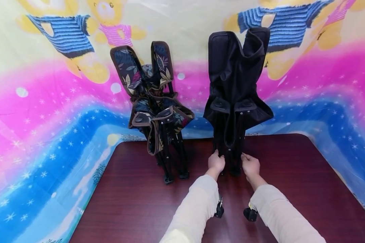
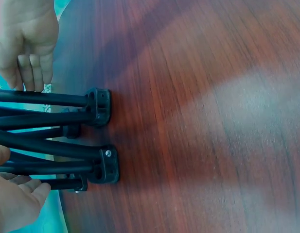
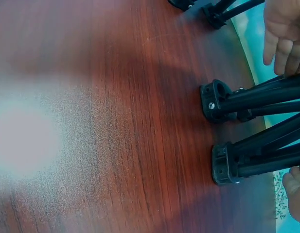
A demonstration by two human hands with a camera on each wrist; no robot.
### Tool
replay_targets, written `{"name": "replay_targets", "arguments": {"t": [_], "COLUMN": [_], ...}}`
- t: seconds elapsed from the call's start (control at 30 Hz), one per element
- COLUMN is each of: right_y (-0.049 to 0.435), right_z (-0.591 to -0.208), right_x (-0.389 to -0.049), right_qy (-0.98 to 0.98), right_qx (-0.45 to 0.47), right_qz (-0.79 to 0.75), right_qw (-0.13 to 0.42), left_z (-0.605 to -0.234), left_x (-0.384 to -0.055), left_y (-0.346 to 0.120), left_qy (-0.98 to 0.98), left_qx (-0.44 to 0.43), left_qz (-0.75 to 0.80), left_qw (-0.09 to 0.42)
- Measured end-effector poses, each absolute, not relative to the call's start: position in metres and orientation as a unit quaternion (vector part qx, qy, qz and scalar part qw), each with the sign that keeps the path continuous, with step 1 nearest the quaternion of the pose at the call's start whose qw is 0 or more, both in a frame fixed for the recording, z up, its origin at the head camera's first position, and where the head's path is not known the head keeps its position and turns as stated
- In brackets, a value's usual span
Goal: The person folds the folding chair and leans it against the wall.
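Observation:
A folded black chair (image 1: 232,67) stands upright on the table, its fabric gathered above bundled dark legs (image 3: 281,99). My left hand (image 1: 216,162) is at the left side of those legs, its fingers (image 3: 283,51) loosely bent beside a tube. On the opposite side, my right hand (image 1: 250,166) has its fingers (image 2: 35,73) fairly straight against or just beside the outer leg. Plastic feet (image 2: 110,162) rest on the tabletop. To the left stands a second folded chair (image 1: 158,77) in dark leaf-patterned fabric with brown edging; neither hand touches it.
The reddish-brown table (image 1: 134,202) has a rounded far edge close behind the chairs. A printed cloth (image 1: 48,135) with bears and snowflakes hangs behind and around it. Small black devices (image 1: 250,214) are strapped at both wrists.

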State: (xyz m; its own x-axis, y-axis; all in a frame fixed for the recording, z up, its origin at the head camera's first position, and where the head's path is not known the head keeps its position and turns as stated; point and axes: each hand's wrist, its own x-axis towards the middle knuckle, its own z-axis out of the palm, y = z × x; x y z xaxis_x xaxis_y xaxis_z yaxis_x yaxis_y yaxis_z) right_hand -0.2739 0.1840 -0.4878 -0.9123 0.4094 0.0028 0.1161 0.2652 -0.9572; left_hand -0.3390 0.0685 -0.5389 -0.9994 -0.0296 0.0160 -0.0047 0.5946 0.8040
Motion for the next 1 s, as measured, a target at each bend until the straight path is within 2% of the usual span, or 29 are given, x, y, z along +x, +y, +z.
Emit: {"name": "replay_targets", "arguments": {"t": [0.13,0.23,0.53,1.0], "right_y": [0.189,0.194,0.208,0.217], "right_z": [-0.488,-0.487,-0.480,-0.478], "right_x": [-0.270,-0.266,-0.252,-0.232], "right_qy": [-0.813,-0.825,-0.862,-0.900], "right_qx": [-0.147,-0.125,-0.040,0.038], "right_qz": [0.554,0.544,0.504,0.429], "right_qw": [0.103,0.085,0.023,0.065], "left_z": [-0.483,-0.465,-0.470,-0.467], "left_x": [-0.304,-0.286,-0.273,-0.251], "left_y": [0.061,0.055,0.036,-0.009], "left_qy": [-0.902,-0.906,-0.911,-0.909], "left_qx": [0.024,0.018,-0.016,-0.055], "left_qz": [-0.431,-0.423,-0.411,-0.407], "left_qw": [-0.008,-0.006,-0.043,-0.064]}}
